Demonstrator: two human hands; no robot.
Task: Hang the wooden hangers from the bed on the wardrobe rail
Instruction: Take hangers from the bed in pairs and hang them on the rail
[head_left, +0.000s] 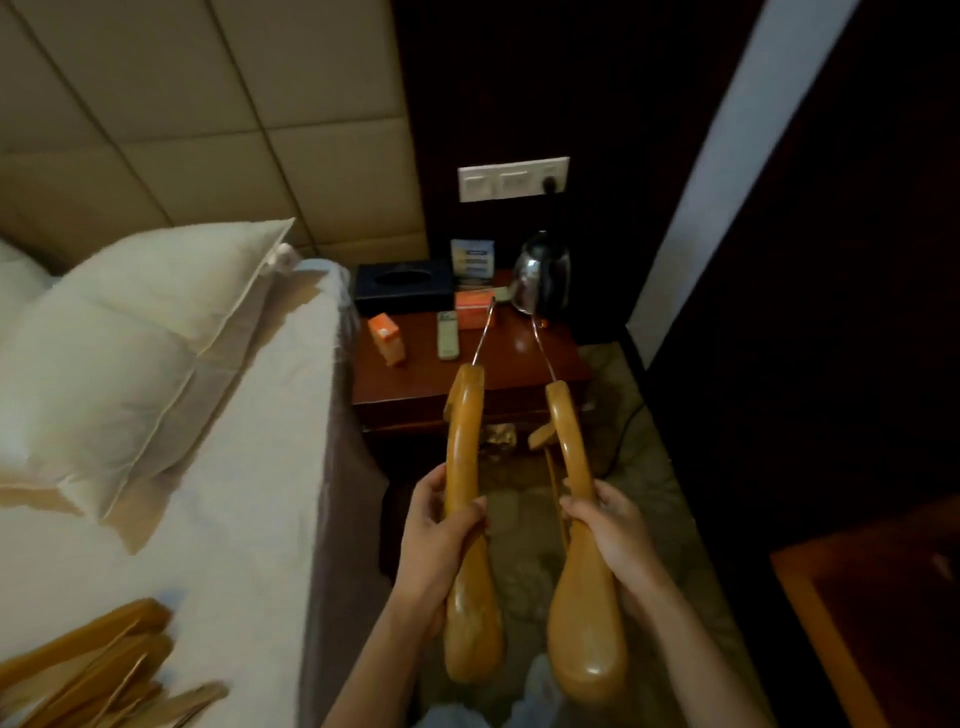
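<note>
I hold two wooden hangers side by side over the floor beside the bed (249, 519). My left hand (434, 540) grips the left hanger (464, 431) around its middle. My right hand (615, 535) grips the right hanger (587, 613) the same way. Both metal hooks point away from me toward the nightstand (519, 353). Several more wooden hangers (88, 670) lie in a pile on the white sheet at the bottom left. No wardrobe rail is in view.
Two pillows (130, 353) lie at the head of the bed. The nightstand carries a kettle (543, 275), a dark tissue box (402, 286), orange boxes and a remote. A dark wooden panel (831, 312) stands at the right, with a wooden surface (872, 623) lower right.
</note>
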